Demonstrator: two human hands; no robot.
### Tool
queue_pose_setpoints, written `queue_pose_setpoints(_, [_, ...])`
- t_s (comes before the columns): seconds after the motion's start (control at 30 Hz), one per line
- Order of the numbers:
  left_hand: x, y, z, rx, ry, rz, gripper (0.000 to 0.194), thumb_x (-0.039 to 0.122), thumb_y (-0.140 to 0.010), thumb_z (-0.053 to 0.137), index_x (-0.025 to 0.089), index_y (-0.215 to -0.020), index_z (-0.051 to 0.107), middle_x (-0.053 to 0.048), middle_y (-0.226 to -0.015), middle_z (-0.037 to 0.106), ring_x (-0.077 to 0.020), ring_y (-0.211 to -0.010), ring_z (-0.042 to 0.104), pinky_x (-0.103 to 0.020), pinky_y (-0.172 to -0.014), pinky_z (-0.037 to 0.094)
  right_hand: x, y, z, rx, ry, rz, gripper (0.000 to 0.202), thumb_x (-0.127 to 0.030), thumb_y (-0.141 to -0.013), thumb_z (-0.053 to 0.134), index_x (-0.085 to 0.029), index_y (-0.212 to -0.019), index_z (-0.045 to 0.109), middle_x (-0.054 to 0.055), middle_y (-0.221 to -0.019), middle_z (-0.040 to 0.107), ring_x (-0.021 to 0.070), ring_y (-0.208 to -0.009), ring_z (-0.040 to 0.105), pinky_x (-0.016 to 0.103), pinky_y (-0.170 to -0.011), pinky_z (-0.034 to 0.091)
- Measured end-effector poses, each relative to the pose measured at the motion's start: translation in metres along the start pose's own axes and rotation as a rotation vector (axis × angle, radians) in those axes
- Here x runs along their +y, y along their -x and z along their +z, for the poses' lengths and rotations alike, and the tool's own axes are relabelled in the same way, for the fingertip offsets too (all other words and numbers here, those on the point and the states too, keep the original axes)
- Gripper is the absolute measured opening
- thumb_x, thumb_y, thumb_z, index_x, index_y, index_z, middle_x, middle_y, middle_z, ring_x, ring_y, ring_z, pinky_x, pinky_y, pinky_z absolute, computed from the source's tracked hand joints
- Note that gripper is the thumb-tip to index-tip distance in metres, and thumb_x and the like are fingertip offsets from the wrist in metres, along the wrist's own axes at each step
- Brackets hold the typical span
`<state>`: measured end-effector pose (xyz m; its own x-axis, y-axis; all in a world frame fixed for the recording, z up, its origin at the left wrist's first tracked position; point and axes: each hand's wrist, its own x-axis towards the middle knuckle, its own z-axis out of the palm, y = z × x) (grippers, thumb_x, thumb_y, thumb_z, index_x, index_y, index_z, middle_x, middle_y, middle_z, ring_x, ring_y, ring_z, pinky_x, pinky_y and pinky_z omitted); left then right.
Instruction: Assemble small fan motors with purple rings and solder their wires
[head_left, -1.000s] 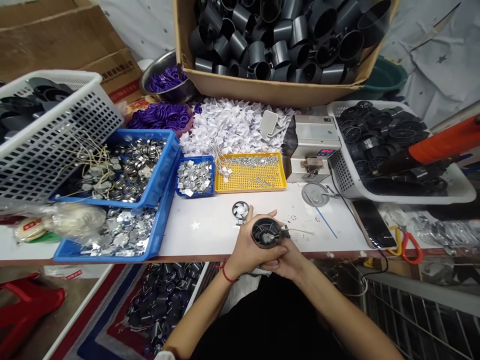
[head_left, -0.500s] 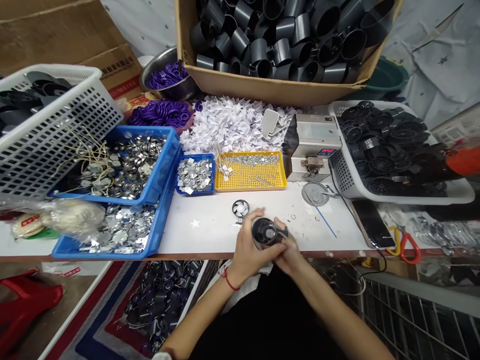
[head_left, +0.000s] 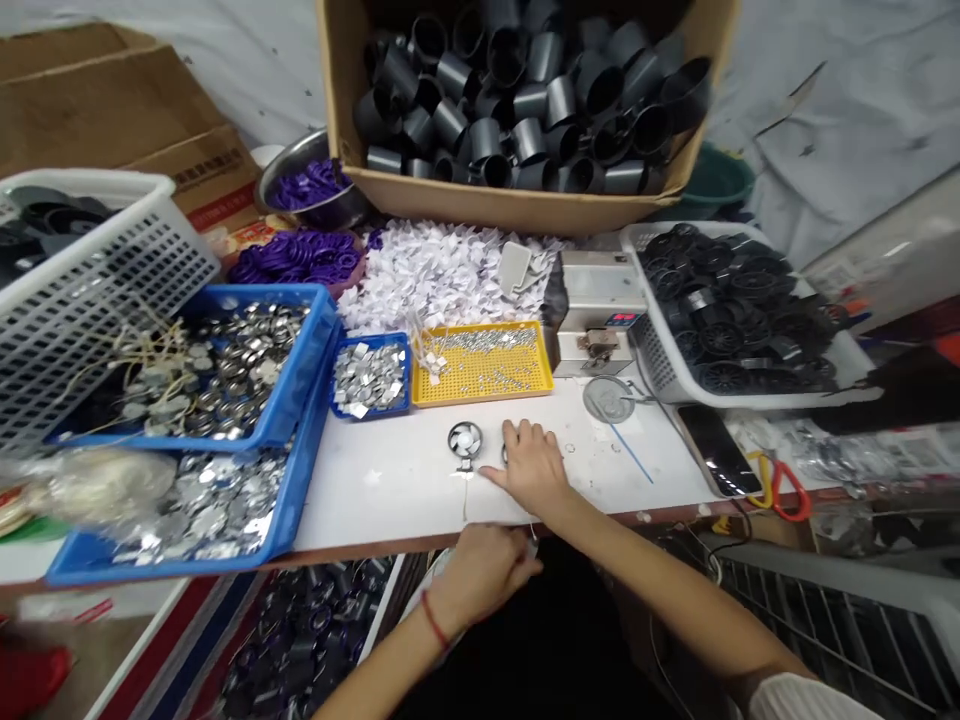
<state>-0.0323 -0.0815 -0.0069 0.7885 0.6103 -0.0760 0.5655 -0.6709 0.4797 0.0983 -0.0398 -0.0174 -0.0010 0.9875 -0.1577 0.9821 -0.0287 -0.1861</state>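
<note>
On the white tabletop [head_left: 405,490] lies a small round black fan piece [head_left: 465,440] with white blades, a little metal clip and a thin pale thread below it. My right hand [head_left: 534,465] rests palm down just right of it, thumb stretched out sideways. A dark rounded edge peeks out beside its fingers; most of that part is covered. My left hand [head_left: 484,570], with a red band at the wrist, is closed at the table's front edge. A small pale bit and a thin thread show by its fingers, but what it holds is unclear.
Behind stand a yellow tray [head_left: 480,397] of tiny metal parts, a small blue tray [head_left: 409,375] and a silver machine [head_left: 600,280]. A carton [head_left: 495,205] of black cups is at the back. On the right are a white basket [head_left: 652,345], a phone [head_left: 716,450] and scissors [head_left: 791,490].
The black cup-like part that both hands held is no longer seen in them. My hands have parted: the left drew back to the table edge, the right lies on the tabletop. The view has shifted.
</note>
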Motion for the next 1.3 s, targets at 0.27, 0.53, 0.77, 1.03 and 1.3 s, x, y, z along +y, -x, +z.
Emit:
queue_pose_setpoints(0.27, [-0.067,-0.059,-0.046,0.28,-0.183,0.024,0.052,0.046,-0.089,0.057,0.03,-0.138,0.051,-0.011,-0.138,0.056,-0.0355,-0.131,0.046,-0.06,-0.11,0.027,0.09,-0.03,-0.114,0.264,-0.339,0.136,0.041,-0.027,-0.093,0.042,-0.021,-0.132,0.054,0.013,-0.126,0.062,0.0285,-0.113,0.055,0.043,-0.097,0.037])
queue_pose_setpoints(0.53, [-0.05,-0.052,-0.013,0.322,-0.228,-0.111,0.047,0.039,-0.094,0.048,0.025,-0.139,0.051,-0.011,-0.129,0.063,-0.0336,-0.126,0.052,-0.057,-0.106,0.035,0.232,-0.084,-0.14,0.384,0.122,0.684,0.033,-0.023,-0.08,0.067,-0.004,-0.108,0.067,0.024,-0.126,0.057,0.0359,-0.119,0.046,0.049,-0.1,0.027])
queue_pose_setpoints(0.77, [-0.051,-0.047,-0.017,0.426,-0.125,-0.085,0.051,0.04,-0.093,0.05,0.024,-0.141,0.046,-0.013,-0.144,0.05,-0.0344,-0.137,0.041,-0.068,-0.113,0.019,0.218,-0.061,-0.138,0.613,0.019,0.636,0.033,-0.03,-0.092,0.05,-0.007,-0.109,0.067,0.023,-0.136,0.05,0.0338,-0.124,0.044,0.045,-0.098,0.035])
queue_pose_setpoints(1.03, [-0.003,-0.044,-0.08,0.493,0.813,-0.145,0.032,0.04,-0.09,0.056,0.021,-0.112,0.068,-0.011,-0.116,0.065,-0.0243,-0.105,0.063,-0.036,-0.088,0.053,0.068,0.011,-0.081,0.27,-1.503,-0.194,0.038,-0.055,-0.086,0.056,-0.025,-0.109,0.053,0.003,-0.08,0.063,0.019,-0.065,0.062,0.031,-0.056,0.048])
queue_pose_setpoints(1.3, [0.009,-0.034,-0.078,0.259,1.468,-0.23,0.025,0.036,-0.076,0.072,0.015,-0.07,0.06,-0.001,-0.062,0.059,-0.0136,-0.059,0.058,-0.029,-0.067,0.045,0.026,0.037,-0.051,-0.089,-1.845,-0.142,0.04,-0.058,-0.085,0.059,-0.027,-0.107,0.047,-0.004,-0.07,0.057,0.011,-0.046,0.053,0.022,-0.041,0.04])
